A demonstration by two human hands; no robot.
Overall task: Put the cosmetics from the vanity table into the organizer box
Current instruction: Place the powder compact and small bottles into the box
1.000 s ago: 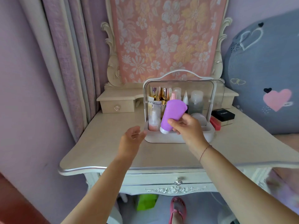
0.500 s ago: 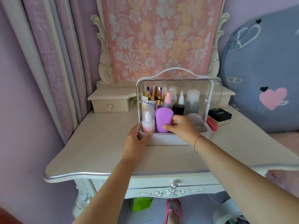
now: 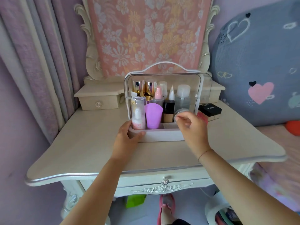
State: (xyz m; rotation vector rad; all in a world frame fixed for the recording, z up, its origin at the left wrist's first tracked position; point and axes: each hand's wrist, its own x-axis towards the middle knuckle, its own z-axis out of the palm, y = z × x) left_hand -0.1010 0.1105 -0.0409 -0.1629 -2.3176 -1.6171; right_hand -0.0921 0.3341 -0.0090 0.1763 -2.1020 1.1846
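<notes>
The white organizer box [image 3: 162, 135] stands in the middle of the vanity table [image 3: 90, 143], its clear lid raised. Inside are several bottles and tubes. The purple tube [image 3: 153, 115] stands upright in the front row beside a pink-labelled pump bottle [image 3: 138, 115]. My left hand [image 3: 128, 135] grips the box's front left corner. My right hand [image 3: 191, 127] hovers at the box's front right, fingers loosely curled with nothing in them, just in front of a round grey-lidded jar [image 3: 181, 112]. A black box [image 3: 210, 109] and a red item [image 3: 203, 116] lie on the table right of the organizer.
A flowered cloth [image 3: 146, 34] covers the mirror behind. Small drawers [image 3: 99, 101] flank the organizer at the back. Curtains [image 3: 40, 62] hang at the left. A blue heart-patterned cushion [image 3: 259, 70] lies at the right.
My right hand set the purple tube upright into the box, let go and drew back to the right. My left hand came forward and took hold of the box's left corner.
</notes>
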